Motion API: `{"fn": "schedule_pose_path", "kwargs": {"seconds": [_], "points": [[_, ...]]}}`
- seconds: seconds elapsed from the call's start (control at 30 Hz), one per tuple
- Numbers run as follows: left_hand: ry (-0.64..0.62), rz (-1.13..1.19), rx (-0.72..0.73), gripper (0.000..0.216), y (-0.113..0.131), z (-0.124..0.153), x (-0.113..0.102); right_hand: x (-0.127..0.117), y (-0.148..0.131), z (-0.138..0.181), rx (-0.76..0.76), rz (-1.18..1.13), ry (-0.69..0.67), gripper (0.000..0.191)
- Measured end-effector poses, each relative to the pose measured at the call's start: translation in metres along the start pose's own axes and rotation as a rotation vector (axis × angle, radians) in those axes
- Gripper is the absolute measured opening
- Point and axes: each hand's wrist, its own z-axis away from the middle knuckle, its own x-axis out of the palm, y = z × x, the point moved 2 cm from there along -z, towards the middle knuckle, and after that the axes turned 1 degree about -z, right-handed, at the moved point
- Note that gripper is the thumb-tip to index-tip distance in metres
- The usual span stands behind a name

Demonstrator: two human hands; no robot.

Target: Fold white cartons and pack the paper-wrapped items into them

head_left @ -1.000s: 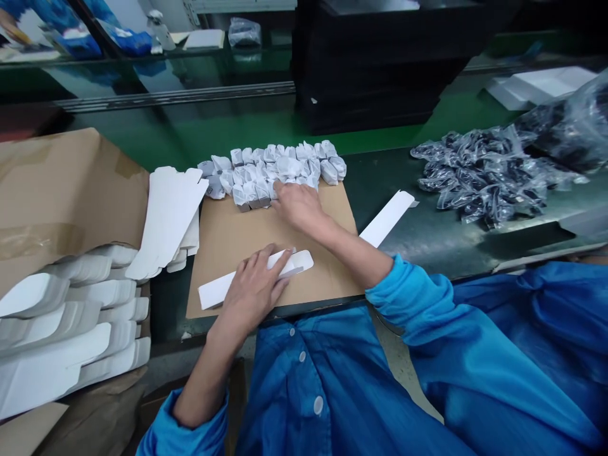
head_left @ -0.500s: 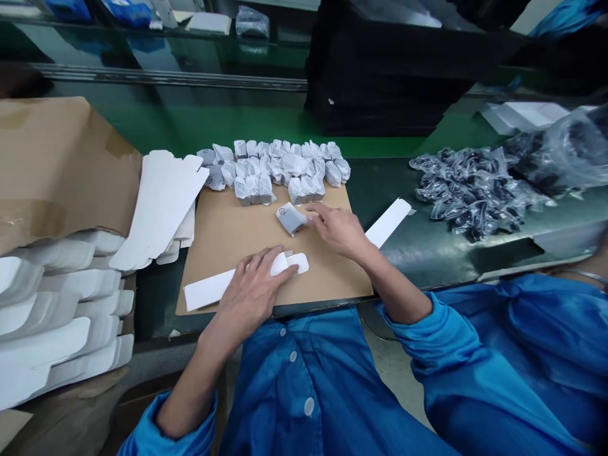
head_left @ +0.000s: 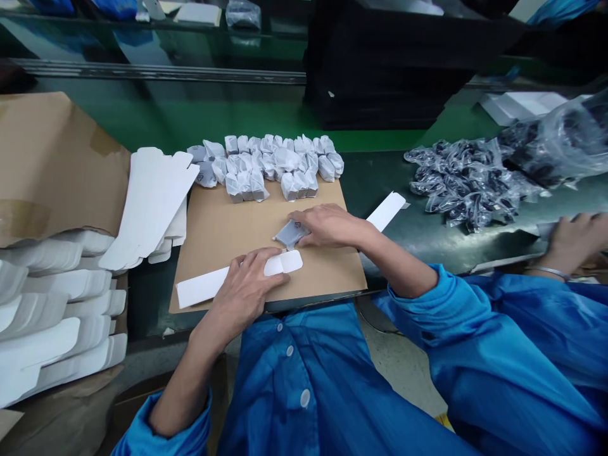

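My left hand [head_left: 247,288] is curled around a flat white carton blank [head_left: 202,285] that lies on a brown cardboard sheet [head_left: 228,228]. My right hand [head_left: 327,225] pinches a small grey wrapped packet [head_left: 289,233] just above the carton's rounded flap end. A cluster of several similar white and grey packets [head_left: 270,166] sits along the far edge of the cardboard.
Stacks of white carton blanks [head_left: 152,202] lie to the left, more in a brown box [head_left: 47,164]. Another carton blank [head_left: 387,210] lies right of the cardboard. Bagged dark parts [head_left: 468,180] are piled at right. Another person's hand [head_left: 572,237] rests at the far right.
My right hand picked one packet from the cluster and drew it back toward the carton flap. My left hand stayed on the carton. Another person's hand came into view at right.
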Motion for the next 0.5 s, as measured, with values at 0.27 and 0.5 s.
{"fn": "schedule_pose_path", "kwargs": {"seconds": [0.27, 0.5], "points": [[0.001, -0.013, 0.009, 0.042, -0.002, 0.002, -0.001, 0.019, 0.004, 0.012, -0.022, -0.163, 0.213, 0.034], [0.013, -0.024, 0.043, 0.045, -0.005, 0.007, -0.002, 0.031, -0.014, 0.056, -0.081, -0.43, 0.161, 0.034]]}}
